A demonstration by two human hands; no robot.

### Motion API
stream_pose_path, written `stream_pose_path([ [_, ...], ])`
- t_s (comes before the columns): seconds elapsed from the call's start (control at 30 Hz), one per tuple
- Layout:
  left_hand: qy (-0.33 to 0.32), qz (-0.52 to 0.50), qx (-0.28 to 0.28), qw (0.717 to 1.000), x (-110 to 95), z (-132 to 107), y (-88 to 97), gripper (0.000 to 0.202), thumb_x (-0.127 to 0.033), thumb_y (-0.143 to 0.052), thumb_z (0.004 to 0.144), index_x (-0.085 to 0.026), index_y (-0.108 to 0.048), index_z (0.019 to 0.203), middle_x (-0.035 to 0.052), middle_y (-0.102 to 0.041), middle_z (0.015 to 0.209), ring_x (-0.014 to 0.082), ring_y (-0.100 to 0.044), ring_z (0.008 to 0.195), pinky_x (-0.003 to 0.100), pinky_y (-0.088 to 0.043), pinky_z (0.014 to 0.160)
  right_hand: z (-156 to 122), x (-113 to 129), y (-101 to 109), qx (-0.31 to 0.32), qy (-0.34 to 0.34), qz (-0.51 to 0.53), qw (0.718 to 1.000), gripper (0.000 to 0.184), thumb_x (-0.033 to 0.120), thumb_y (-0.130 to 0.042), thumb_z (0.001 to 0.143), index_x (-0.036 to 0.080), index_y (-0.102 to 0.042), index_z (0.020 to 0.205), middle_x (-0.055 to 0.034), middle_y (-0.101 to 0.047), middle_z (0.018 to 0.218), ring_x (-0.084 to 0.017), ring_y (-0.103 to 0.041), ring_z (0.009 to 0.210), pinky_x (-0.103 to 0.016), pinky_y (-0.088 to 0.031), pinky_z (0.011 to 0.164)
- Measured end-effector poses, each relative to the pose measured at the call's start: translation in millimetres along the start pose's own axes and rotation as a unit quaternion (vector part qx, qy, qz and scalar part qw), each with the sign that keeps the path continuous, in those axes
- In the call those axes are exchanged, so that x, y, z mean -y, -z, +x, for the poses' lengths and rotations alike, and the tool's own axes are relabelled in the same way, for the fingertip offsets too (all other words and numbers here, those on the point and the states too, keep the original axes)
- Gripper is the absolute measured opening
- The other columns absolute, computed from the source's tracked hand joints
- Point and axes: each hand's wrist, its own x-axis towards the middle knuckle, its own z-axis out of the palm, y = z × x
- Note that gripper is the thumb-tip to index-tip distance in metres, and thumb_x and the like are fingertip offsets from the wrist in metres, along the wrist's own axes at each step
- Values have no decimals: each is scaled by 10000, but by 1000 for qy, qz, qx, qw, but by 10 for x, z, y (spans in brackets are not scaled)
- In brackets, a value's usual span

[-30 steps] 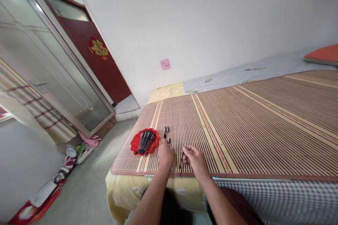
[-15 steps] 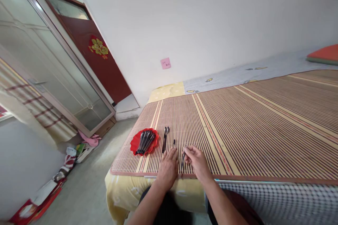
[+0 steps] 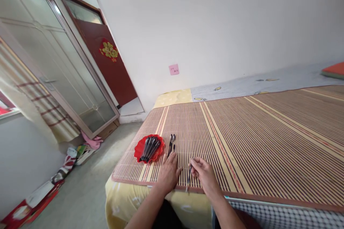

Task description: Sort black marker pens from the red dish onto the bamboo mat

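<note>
My left hand (image 3: 167, 173) lies palm down on the striped mat, its fingers stretched out and the thumb apart. Its fingertips are at the lower ends of two black pens (image 3: 170, 145) lying side by side; whether they press on the pens is hard to tell. To the right, my right hand (image 3: 202, 171) pinches a thin, dark stick like a pen refill (image 3: 189, 179) between thumb and fingers. The stick slants down, its pale end near the mat's front edge. Left of the pens, a red scalloped dish (image 3: 137, 149) holds several black pens (image 3: 150, 148).
The mat (image 3: 228, 143) covers a bed with a yellow sheet (image 3: 129, 200) hanging over its front. A pink note (image 3: 173, 69) is on the white wall. Floor lies to the left, with assorted items (image 3: 67, 164) along the wall below a glass door (image 3: 67, 68).
My left hand has shifted left toward the two pens. The short dark-tipped piece beside its fingers is no longer visible there. My right hand still pinches the thin stick. The view has tilted slightly.
</note>
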Motion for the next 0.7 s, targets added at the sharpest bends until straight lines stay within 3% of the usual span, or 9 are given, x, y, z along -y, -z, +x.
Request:
stream_pose_path([
  [0.27,10,-5,-7,1000,78,63,-15,495,-376,-556,989,-148,-507,1426,146,-563,1483,289,-470,1423,539,-348,1206,27,-66,30,-5,-3,-8,1000,479,590,-869,626,162,-701,759,-39,-684,719,-109,-549,514,-220,-435,432],
  [0.7,29,-16,-7,999,52,129,-8,500,-363,-581,976,-158,-512,1426,144,-552,1493,295,-455,1433,522,-362,1199,41,-144,92,6,-6,-19,1000,431,565,-849,679,172,-700,772,-35,-678,722,-107,-547,507,-231,-444,440],
])
